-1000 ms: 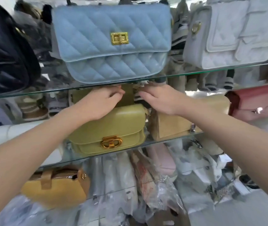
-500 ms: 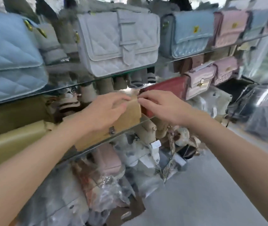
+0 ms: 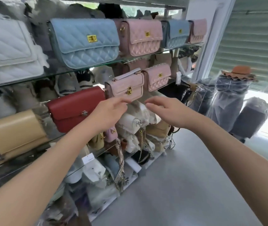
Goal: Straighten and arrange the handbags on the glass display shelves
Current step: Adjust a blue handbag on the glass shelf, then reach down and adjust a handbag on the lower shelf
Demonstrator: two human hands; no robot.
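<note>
- The pale pink handbag stands upright on the middle glass shelf. Its long axis runs along the shelf edge, and its flap and gold clasp face outward.
- Its flat handle lies slanted across the top, rising to the right.
- A red handbag stands just beside it on the left, and a quilted pink handbag on the right. A tan handbag sits further left.
- The upper glass shelf carries a white quilted bag, a blue quilted bag and a pink quilted bag, all facing outward.
- The shelves below hold a packed jumble of plastic-wrapped bags.
- The left hand reaches up, palm down and fingers straight, holding nothing. Its fingertips are at the pale pink handbag's lower edge, though I cannot tell if they touch it.
- The right hand hovers just below and to the right of that bag, relaxed, fingers loosely extended to the left and holding nothing.
</note>
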